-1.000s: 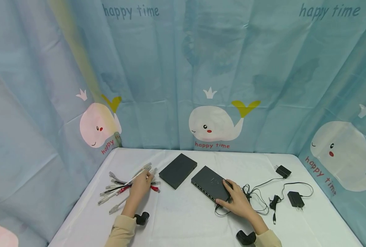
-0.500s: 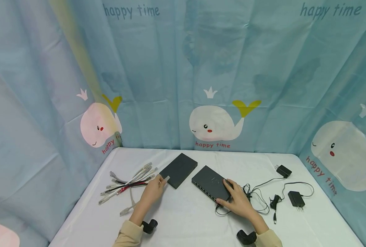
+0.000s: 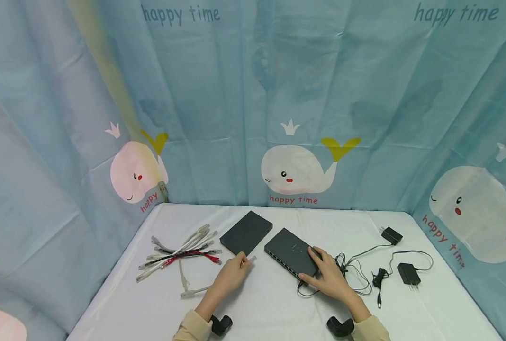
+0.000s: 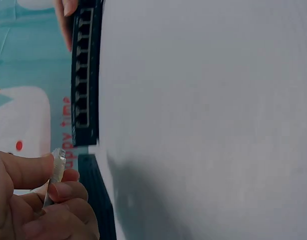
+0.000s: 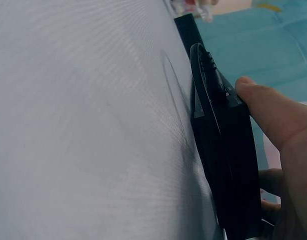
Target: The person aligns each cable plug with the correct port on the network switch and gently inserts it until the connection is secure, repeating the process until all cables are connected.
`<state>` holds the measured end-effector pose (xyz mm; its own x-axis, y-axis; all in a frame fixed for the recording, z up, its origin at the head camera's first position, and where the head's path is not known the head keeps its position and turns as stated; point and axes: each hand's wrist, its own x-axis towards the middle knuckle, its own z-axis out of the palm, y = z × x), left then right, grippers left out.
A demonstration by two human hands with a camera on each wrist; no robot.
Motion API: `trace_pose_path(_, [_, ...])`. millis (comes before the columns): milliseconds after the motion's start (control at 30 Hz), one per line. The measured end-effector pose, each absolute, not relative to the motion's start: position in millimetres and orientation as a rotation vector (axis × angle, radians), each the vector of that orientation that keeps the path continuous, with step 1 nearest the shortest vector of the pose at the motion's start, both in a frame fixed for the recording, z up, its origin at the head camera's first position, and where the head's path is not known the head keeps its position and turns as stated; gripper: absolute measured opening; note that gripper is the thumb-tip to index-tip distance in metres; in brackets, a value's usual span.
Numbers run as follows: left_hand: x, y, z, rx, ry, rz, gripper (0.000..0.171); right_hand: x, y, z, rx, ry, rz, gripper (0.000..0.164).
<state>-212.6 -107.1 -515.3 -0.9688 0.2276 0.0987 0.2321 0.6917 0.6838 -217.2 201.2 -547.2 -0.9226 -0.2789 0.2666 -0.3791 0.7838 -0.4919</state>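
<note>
My left hand (image 3: 230, 273) pinches a network cable by its clear plug (image 4: 59, 159) between thumb and fingers. A grey length of that cable (image 3: 203, 289) trails behind the wrist across the white cloth. My right hand (image 3: 329, 277) holds the right end of a black network switch (image 3: 290, 249), thumb at the near corner, other fingers over the far edge. A power plug (image 5: 212, 77) sits in the switch's end near the thumb. In the left wrist view, the switch's row of ports (image 4: 83, 70) faces the camera, just beyond the clear plug.
A second black box (image 3: 245, 232) lies behind the left hand. Several network cables (image 3: 180, 255), grey, black and red, are heaped at left. To the right are a power adapter (image 3: 392, 236), another adapter (image 3: 408, 274) and a coiled cord (image 3: 342, 265).
My left hand has drawn the cable out of the heap and moved right toward the switch, trailing it along. The right hand and the switch stay where they were.
</note>
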Motion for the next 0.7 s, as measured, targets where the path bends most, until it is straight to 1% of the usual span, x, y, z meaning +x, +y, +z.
trace_pose_path(367, [-209.3, -79.3, -520.4, -0.461, -2.901, -1.177, 0.021, -217.6, 200.7, -547.0, 0.515, -2.776, 0.847, 0.085])
trace_pose_path(467, [-208.1, -72.0, -520.5, -0.475, -2.912, -1.180, 0.019, -218.5, 201.3, -547.3, 0.500, -2.783, 0.859, 0.086])
trace_pose_path(567, [-206.5, -64.5, -520.0, -0.469, -2.944, -1.196, 0.019, -219.7, 202.0, -548.0, 0.501, -2.771, 0.850, 0.082])
trace_pose_path(700, [-204.0, -55.0, -519.9, -0.462, -2.977, -1.214, 0.020, -223.0, 201.9, -548.7, 0.497, -2.722, 0.856, 0.072])
